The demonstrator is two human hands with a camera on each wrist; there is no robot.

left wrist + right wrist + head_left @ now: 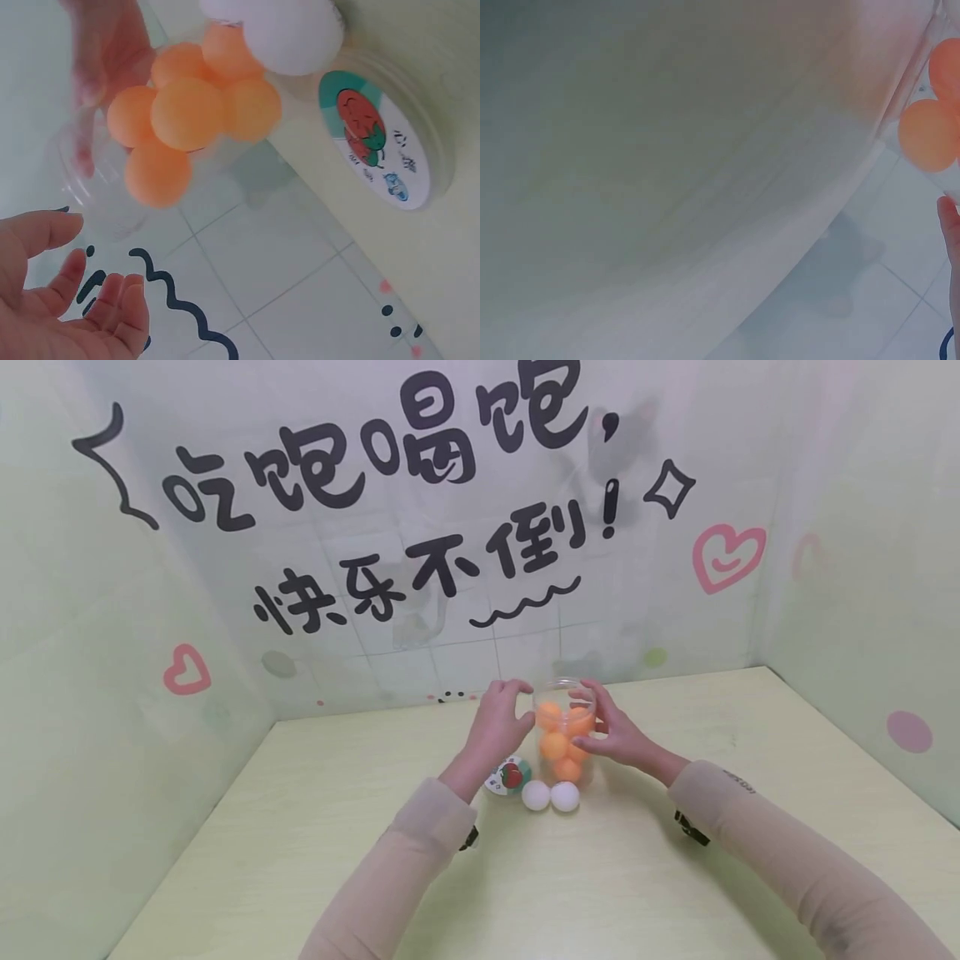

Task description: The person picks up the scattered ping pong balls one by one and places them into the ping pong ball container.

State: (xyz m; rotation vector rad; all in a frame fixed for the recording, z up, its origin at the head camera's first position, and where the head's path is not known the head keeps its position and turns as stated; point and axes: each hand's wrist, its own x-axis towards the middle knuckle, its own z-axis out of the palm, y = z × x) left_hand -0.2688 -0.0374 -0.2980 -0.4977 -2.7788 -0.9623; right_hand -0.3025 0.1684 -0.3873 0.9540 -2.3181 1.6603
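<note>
A clear plastic jar [564, 685] stands upright with several orange ping-pong balls [553, 747] inside it. My right hand [618, 735] holds the jar's right side, thumb toward the front and fingers around the back. On the other side, my left hand [498, 718] is beside the upper part of the jar, its fingers bent and nothing in them. A gap shows between those fingers and the jar in the left wrist view. Two white ping-pong balls [551, 796] sit in front of the jar. Left of them lies a round lid [382, 139] with a red fruit picture.
The pale wooden table [300, 852] runs back to a wall [360, 677] with large black lettering and pink hearts. Side panels [862, 610] enclose the table left and right. Dark straps [691, 828] show beneath both wrists.
</note>
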